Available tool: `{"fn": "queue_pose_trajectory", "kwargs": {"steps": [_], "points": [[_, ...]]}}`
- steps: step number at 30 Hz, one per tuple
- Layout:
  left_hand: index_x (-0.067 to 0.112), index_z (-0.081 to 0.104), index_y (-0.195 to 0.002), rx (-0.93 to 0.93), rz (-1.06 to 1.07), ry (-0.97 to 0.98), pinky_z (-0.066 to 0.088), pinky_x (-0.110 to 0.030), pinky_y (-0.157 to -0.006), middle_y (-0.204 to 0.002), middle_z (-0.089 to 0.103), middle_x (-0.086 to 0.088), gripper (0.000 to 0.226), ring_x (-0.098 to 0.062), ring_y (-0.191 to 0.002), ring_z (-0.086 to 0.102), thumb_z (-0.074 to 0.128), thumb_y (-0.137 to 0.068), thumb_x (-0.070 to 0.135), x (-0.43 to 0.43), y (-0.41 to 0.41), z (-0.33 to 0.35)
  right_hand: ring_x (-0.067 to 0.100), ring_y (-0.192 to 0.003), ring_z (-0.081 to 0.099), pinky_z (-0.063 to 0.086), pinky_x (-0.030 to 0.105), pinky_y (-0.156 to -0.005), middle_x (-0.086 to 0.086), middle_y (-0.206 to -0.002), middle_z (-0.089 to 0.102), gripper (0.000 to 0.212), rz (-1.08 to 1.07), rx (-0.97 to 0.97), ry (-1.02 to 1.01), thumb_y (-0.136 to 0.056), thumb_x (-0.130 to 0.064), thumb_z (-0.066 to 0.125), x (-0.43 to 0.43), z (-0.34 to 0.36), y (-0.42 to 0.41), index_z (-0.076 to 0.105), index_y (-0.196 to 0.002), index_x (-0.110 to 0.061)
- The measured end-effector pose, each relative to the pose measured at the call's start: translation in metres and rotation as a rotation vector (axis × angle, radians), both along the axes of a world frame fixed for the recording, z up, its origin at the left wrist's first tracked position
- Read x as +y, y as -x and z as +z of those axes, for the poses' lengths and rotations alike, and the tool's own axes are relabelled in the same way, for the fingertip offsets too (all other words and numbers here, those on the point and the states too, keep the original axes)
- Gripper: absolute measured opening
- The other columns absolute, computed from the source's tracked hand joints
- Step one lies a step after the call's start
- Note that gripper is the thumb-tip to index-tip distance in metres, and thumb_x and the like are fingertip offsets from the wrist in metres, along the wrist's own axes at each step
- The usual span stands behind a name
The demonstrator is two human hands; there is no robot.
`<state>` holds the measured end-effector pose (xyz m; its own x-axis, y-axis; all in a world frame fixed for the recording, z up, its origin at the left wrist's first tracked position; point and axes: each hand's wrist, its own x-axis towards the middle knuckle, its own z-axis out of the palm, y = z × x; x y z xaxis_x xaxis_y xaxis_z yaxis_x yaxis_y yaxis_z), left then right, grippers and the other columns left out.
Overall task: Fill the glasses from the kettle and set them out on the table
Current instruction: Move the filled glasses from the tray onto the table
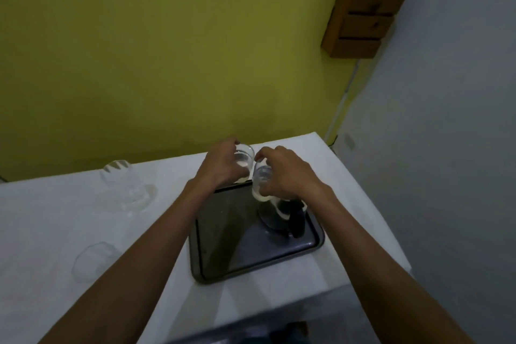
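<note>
Both hands hold a glass each above the far end of the tray.

The left hand (223,166) curls round one glass (245,159); the right hand (286,176) grips a second glass (262,183) just beside it, rims nearly touching. Each seems to hold some clear liquid, though blur makes that uncertain. The kettle (282,218) stands on the dark tray (237,260), under the right wrist. Two more glasses (124,187) (93,260) stand left on the white table (42,218), their contents unreadable.
</note>
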<state>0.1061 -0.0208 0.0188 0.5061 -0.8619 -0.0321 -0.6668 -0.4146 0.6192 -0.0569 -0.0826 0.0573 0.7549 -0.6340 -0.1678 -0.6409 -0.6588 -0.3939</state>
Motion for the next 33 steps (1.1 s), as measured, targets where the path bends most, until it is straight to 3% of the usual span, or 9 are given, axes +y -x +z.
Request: {"fn": "queue_pose_trajectory", "kwargs": {"steps": [7,15,20,25,33], "points": [[0.011,0.049,-0.135,-0.022,-0.099,0.091,0.051,-0.036,-0.091,-0.132,0.059,-0.01,0.084,-0.026,-0.119,0.057,0.087,-0.06,0.02,-0.105,0.049,0.029,0.021,-0.115,0.059,0.049,0.033,-0.079,-0.002,-0.131,0.059,0.076,-0.135,-0.021,0.047,-0.067,-0.031,0.082,-0.063,0.028,0.075,0.052,-0.137,-0.024],[0.01,0.044,-0.138,0.058,-0.227,-0.042,0.05,-0.036,-0.09,-0.138,0.052,-0.013,0.085,-0.028,-0.124,0.053,0.084,-0.063,0.018,-0.19,0.116,-0.039,0.024,-0.117,0.058,0.053,0.036,-0.084,0.002,-0.133,0.059,0.079,-0.27,0.088,-0.032,-0.062,-0.033,0.087,-0.108,-0.053,0.159,0.054,-0.133,-0.023],[0.01,0.043,-0.138,0.087,-0.21,-0.088,0.047,-0.037,-0.094,-0.134,0.053,-0.015,0.088,-0.03,-0.124,0.05,0.085,-0.061,0.021,-0.217,0.14,-0.082,0.024,-0.118,0.056,0.055,0.042,-0.093,0.001,-0.132,0.057,0.076,-0.281,0.114,-0.063,-0.066,-0.038,0.087,-0.112,-0.097,0.183,0.051,-0.131,-0.023],[0.009,0.044,-0.137,0.095,-0.167,-0.09,0.044,-0.035,-0.094,-0.133,0.053,-0.016,0.089,-0.031,-0.124,0.049,0.087,-0.061,0.021,-0.229,0.145,-0.104,0.021,-0.117,0.051,0.051,0.035,-0.091,0.001,-0.131,0.054,0.072,-0.245,0.101,-0.084,-0.07,-0.035,0.085,-0.113,-0.123,0.193,0.048,-0.13,-0.024],[0.009,0.045,-0.138,0.083,-0.15,-0.092,0.042,-0.032,-0.094,-0.134,0.056,-0.014,0.09,-0.029,-0.123,0.052,0.087,-0.061,0.027,-0.235,0.143,-0.112,0.02,-0.116,0.052,0.05,0.034,-0.091,-0.001,-0.133,0.055,0.071,-0.208,0.105,-0.068,-0.072,-0.037,0.083,-0.111,-0.137,0.197,0.047,-0.132,-0.025]]}}
